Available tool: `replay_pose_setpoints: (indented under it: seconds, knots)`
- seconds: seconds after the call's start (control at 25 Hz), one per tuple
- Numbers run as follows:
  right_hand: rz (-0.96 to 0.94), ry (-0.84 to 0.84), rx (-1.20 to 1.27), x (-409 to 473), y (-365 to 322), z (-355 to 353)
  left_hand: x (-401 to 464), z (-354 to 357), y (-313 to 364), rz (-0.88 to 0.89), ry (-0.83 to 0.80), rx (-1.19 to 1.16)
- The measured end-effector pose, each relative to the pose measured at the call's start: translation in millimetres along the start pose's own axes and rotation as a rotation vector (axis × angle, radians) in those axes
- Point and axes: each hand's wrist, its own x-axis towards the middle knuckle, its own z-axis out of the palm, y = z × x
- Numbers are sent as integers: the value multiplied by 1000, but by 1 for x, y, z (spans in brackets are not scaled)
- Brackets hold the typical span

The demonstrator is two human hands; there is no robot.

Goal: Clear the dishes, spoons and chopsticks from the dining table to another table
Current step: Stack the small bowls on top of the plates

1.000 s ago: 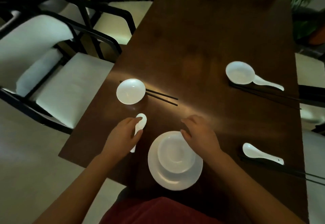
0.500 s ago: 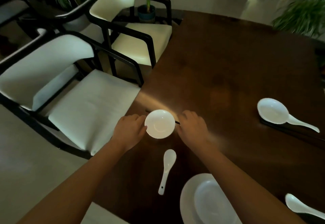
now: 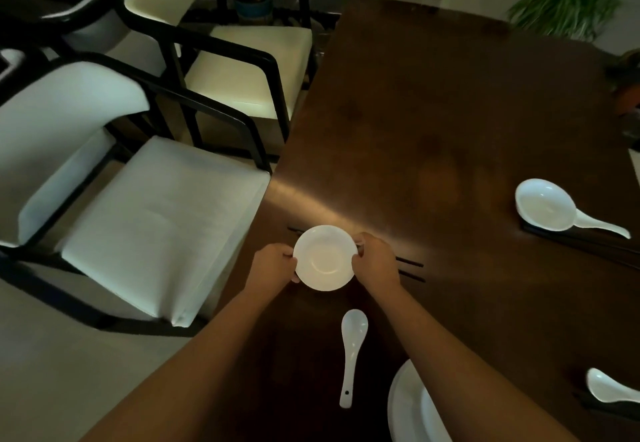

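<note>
A dark wooden table [image 3: 450, 112] seen from above. Near its edge at 9 o'clock, a small white saucer [image 3: 325, 257] is gripped by both hands, the left hand [image 3: 273, 265] curled on its rim at 9 o'clock and the right hand [image 3: 375, 261] at 3 o'clock. Black chopsticks [image 3: 410, 268] lie beneath. A white spoon [image 3: 351, 351] lies at 6 o'clock of the saucer.

Both arms reach forward. The left hand [image 3: 273, 266] and the right hand [image 3: 375, 261] face each other, fingers curled, each gripping one side of the same thing.
</note>
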Motion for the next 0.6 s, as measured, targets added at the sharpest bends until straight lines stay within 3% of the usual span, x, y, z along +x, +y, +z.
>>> replay_pose_setpoints:
  seconds: [0.36, 0.6]
  knots:
    - [80, 167, 346, -69, 40, -71, -52, 6, 53, 243, -45, -155]
    - [244, 289, 406, -163, 112, -102, -113, 65, 84, 345, -307, -102]
